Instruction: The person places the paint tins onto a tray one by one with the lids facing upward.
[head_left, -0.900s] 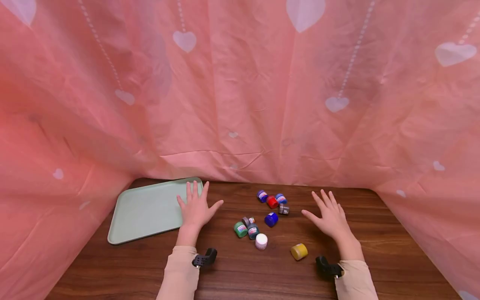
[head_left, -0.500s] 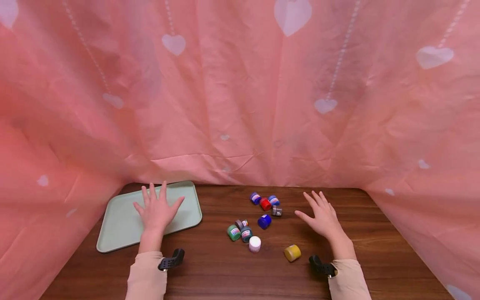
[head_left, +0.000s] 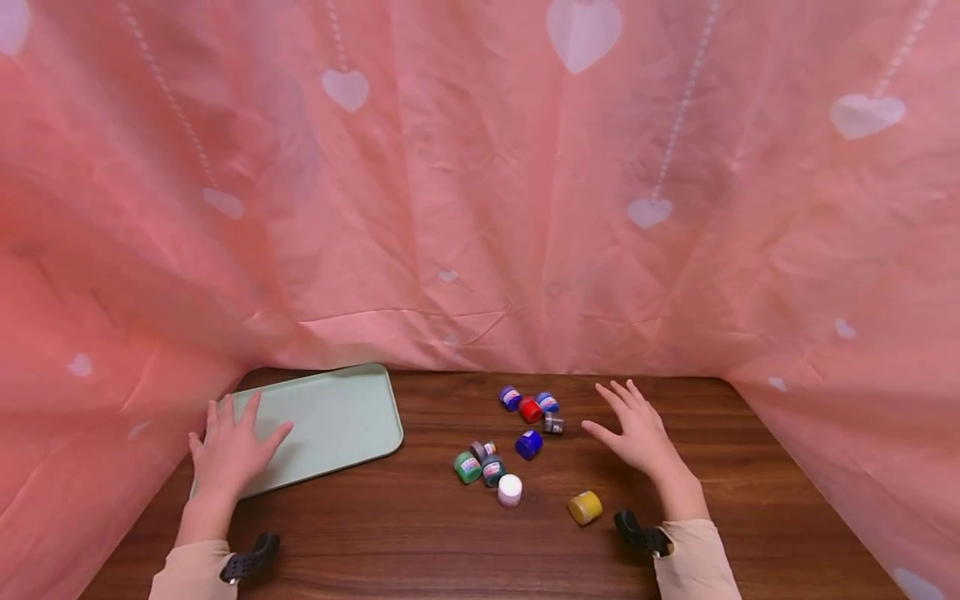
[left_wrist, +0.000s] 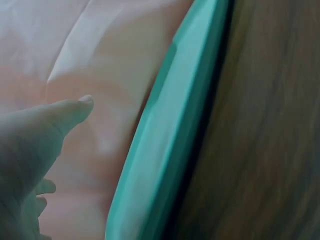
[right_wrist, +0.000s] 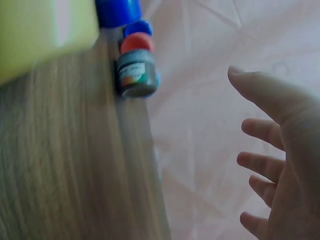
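My left hand (head_left: 231, 457) is spread over the left end of a pale green tray (head_left: 330, 425), fingers straight and holding nothing. In the left wrist view its thumb (left_wrist: 65, 115) points toward the tray's raised edge (left_wrist: 170, 130). On the right, my right hand (head_left: 637, 437) hovers with fingers apart, also holding nothing. Nearest to it are a small grey jar (head_left: 553, 423) and a yellow paint jar (head_left: 585, 507). The right wrist view shows the grey jar (right_wrist: 137, 75) with a label, and part of the yellow jar (right_wrist: 45, 35) up close.
Several more small paint jars lie mid-table: red (head_left: 530, 409), dark blue (head_left: 528, 444), green (head_left: 467, 467), dark teal (head_left: 492, 471) and a white-topped one (head_left: 510, 490). A pink curtain (head_left: 480, 208) with hearts encloses the brown wooden table (head_left: 420, 542).
My left hand has swept left, from beside the tray's right end to over its left end. The right hand stays nearly in place, and the head view has shifted slightly.
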